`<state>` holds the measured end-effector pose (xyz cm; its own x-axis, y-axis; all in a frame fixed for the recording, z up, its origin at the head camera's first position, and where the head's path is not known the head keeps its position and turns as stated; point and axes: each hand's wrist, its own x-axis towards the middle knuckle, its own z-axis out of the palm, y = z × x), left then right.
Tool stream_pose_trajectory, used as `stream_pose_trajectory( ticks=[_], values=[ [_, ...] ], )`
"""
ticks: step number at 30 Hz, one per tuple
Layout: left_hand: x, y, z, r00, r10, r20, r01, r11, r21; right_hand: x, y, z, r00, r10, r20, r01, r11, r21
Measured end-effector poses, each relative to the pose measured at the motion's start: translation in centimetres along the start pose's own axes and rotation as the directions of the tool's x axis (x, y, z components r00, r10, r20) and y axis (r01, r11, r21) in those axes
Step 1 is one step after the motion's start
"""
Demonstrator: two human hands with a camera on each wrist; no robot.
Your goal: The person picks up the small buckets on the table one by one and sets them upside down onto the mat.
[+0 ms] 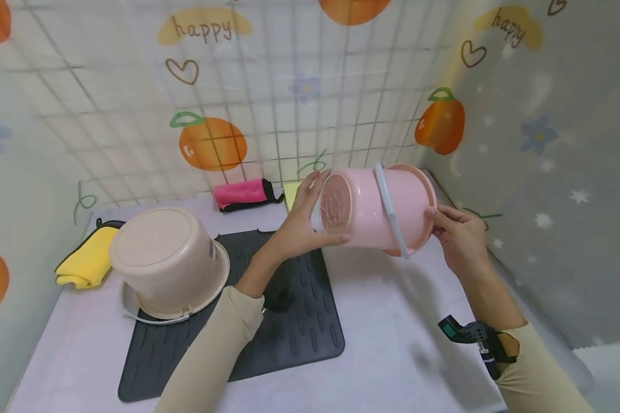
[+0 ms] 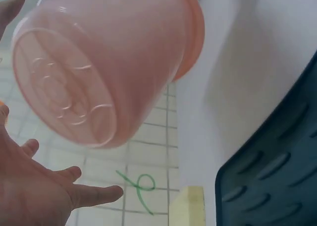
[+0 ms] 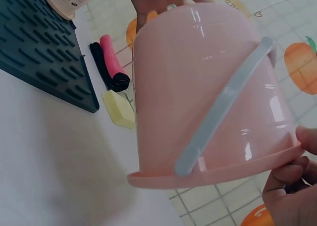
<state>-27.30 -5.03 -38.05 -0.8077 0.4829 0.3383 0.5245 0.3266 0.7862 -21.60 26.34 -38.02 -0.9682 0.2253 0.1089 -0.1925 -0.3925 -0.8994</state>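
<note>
A pink bucket (image 1: pixel 364 209) is held in the air on its side above the right part of the table. Its base, with a raised flower pattern, faces left, and its rim points right. A pale blue handle (image 1: pixel 388 209) lies across its body. My right hand (image 1: pixel 462 238) pinches the rim between thumb and fingers, as the right wrist view also shows. My left hand (image 1: pixel 299 223) is spread beside the base; in the left wrist view its fingers (image 2: pixel 99 195) are stretched out and look apart from the bucket. The bucket's inside is hidden.
A beige bucket (image 1: pixel 157 258) stands upside down, partly on a dark ridged mat (image 1: pixel 305 315). A yellow cloth (image 1: pixel 85 258) lies left of it. At the back are a rolled pink-and-black cloth (image 1: pixel 240 195) and a yellow sponge (image 3: pixel 119 109). Printed curtains enclose the table.
</note>
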Motion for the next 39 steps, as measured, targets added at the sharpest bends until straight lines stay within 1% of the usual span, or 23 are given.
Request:
stream_pose_trajectory(
  ticks=[2,5,8,11,14,18,21,23,24,25,26,28,29,30,31,33,34,36,39],
  values=[
    [0.4,0.2,0.2,1.000,-0.005,0.021,0.006,1.000,-0.018,-0.1,0.1,0.0,1.000,0.016,0.018,-0.017,0.998,0.054],
    [1.1,0.4,0.4,0.999,0.003,0.042,-0.001,0.999,-0.040,-0.1,0.3,0.1,0.999,0.033,0.029,-0.035,0.996,0.081],
    [1.5,0.6,0.7,0.999,0.000,0.046,0.002,0.999,-0.048,-0.1,0.4,0.2,0.999,0.033,0.042,-0.036,0.995,0.089],
    [1.6,0.7,0.8,0.999,-0.010,0.042,0.011,1.000,-0.025,-0.2,0.6,0.3,0.998,0.032,0.046,-0.036,0.997,0.073],
    [1.6,0.7,0.6,1.000,-0.009,0.025,0.009,1.000,-0.002,-0.5,0.9,0.2,0.997,0.062,0.055,-0.062,0.998,0.005],
    [1.5,0.7,-0.4,1.000,0.017,-0.008,-0.017,1.000,-0.002,-0.8,1.1,0.3,0.991,0.102,0.085,-0.090,0.987,-0.132],
    [1.4,0.6,-1.2,0.999,0.041,-0.025,-0.041,0.999,-0.006,-0.9,1.1,0.4,0.990,0.081,0.116,-0.055,0.975,-0.214],
    [1.2,0.5,-1.6,0.998,0.045,-0.039,-0.046,0.999,-0.007,-1.0,1.2,0.3,0.988,0.065,0.141,-0.024,0.960,-0.278],
    [1.1,0.4,-1.8,0.998,0.044,-0.046,-0.044,0.999,-0.008,-1.0,1.3,0.3,0.987,0.063,0.149,-0.010,0.943,-0.332],
    [0.9,0.2,-2.1,0.998,0.037,-0.056,-0.038,0.999,-0.009,-1.1,1.4,0.4,0.985,0.061,0.161,0.008,0.918,-0.396],
    [0.7,0.1,-2.4,0.997,0.030,-0.067,-0.030,1.000,-0.005,-1.2,1.7,0.4,0.983,0.058,0.175,0.030,0.886,-0.462],
    [0.3,0.0,-3.0,0.996,0.010,-0.084,-0.010,1.000,0.001,-1.6,2.2,0.5,0.979,0.061,0.196,0.070,0.798,-0.598],
    [0.1,0.0,-3.4,0.996,0.002,-0.089,-0.002,1.000,0.005,-1.8,2.5,0.6,0.976,0.059,0.211,0.096,0.750,-0.655],
    [-0.1,0.0,-3.7,0.996,-0.004,-0.092,0.005,1.000,0.012,-2.1,2.8,0.6,0.972,0.056,0.227,0.125,0.694,-0.709],
    [-0.3,0.0,-4.0,0.995,-0.011,-0.096,0.013,1.000,0.018,-2.4,3.0,0.7,0.967,0.047,0.249,0.160,0.648,-0.745],
    [-0.8,0.1,-4.6,0.994,-0.018,-0.103,0.021,0.999,0.029,-2.9,3.4,0.7,0.955,0.023,0.294,0.228,0.574,-0.786],
    [-0.9,0.1,-5.0,0.994,-0.020,-0.106,0.024,0.999,0.035,-3.1,3.5,0.8,0.948,0.006,0.319,0.264,0.547,-0.795],
    [-1.3,0.1,-5.5,0.993,-0.023,-0.116,0.029,0.998,0.049,-3.5,3.7,1.0,0.935,-0.031,0.355,0.322,0.501,-0.804],
    [-2.1,0.1,-6.3,0.991,-0.036,-0.127,0.047,0.996,0.081,-4.0,4.0,1.3,0.916,-0.072,0.395,0.381,0.467,-0.798]
  ],
)
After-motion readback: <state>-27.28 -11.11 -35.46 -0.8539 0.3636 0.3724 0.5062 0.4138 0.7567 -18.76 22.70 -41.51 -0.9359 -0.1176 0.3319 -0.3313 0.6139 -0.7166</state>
